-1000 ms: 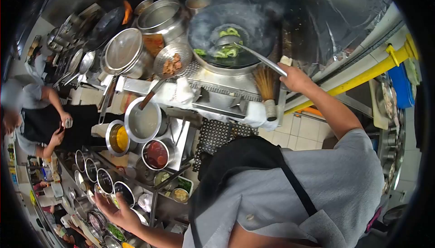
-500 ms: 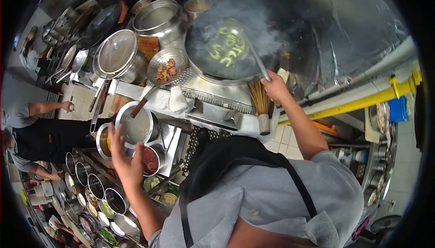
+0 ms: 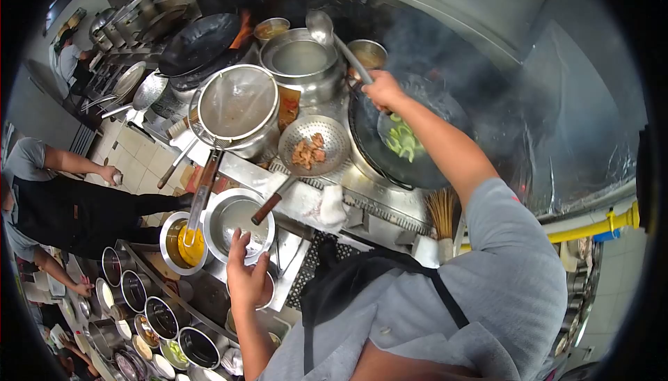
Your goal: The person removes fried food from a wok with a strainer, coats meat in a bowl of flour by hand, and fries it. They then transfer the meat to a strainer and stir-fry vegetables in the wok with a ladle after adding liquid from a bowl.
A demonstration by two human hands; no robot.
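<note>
My right hand (image 3: pixel 383 91) is closed round the handle of a metal ladle (image 3: pixel 320 27), whose bowl hangs past the rim of a large metal pot (image 3: pixel 299 58). Below my right forearm, green vegetable pieces (image 3: pixel 401 139) lie in a smoking wok (image 3: pixel 445 165). My left hand (image 3: pixel 247 273) is raised with fingers apart and holds nothing, in front of a metal bowl of pale liquid (image 3: pixel 240 224). Browned meat pieces (image 3: pixel 308 151) rest in a perforated strainer (image 3: pixel 332 143) left of the wok.
A mesh sieve (image 3: pixel 237 102) covers a pot. Yellow liquid (image 3: pixel 191 244) fills a bowl at the left. A bamboo brush (image 3: pixel 441 215) stands near the stove edge. Another person (image 3: pixel 69 207) is at the left, beside several containers (image 3: pixel 163 317). A black wok (image 3: pixel 200 43) sits at the back.
My right hand has lifted the ladle out of the wok and moved it left toward the pots. The camera view has shifted. My left hand stays open.
</note>
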